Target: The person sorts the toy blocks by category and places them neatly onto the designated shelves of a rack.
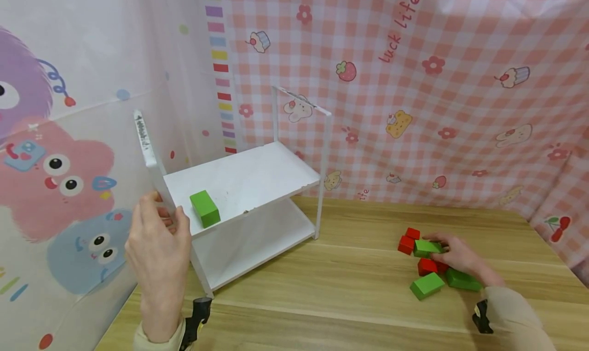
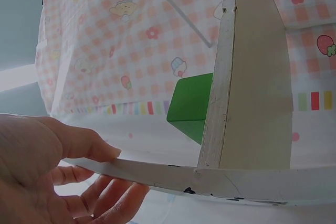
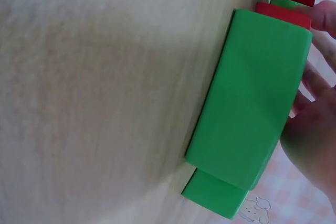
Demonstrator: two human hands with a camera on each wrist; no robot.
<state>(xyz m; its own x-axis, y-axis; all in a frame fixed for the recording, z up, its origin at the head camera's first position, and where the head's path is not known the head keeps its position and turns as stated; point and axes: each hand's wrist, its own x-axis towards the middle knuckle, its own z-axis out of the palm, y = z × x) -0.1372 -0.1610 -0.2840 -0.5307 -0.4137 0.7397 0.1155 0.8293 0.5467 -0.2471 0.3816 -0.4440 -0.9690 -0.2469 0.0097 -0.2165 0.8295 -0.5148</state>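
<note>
A white two-tier shelf (image 1: 248,172) stands on the wooden table, and one green block (image 1: 205,208) rests on its upper board near the left end. My left hand (image 1: 158,243) grips the shelf's left side frame; in the left wrist view the thumb (image 2: 100,148) lies on one face of the white bar (image 2: 168,174), fingers curled behind it. Over at the right, my right hand (image 1: 455,255) pinches a green block (image 1: 426,247) among the other blocks. Up close in the right wrist view, a big green block (image 3: 249,98) hides much of that hand's fingertips.
Around my right hand lie red blocks (image 1: 406,245) and more green blocks, one in front (image 1: 427,286) and another under the wrist (image 1: 462,279). A pink checked cloth (image 1: 414,151) hangs behind the table, and a cartoon-printed sheet (image 1: 69,110) is at the left.
</note>
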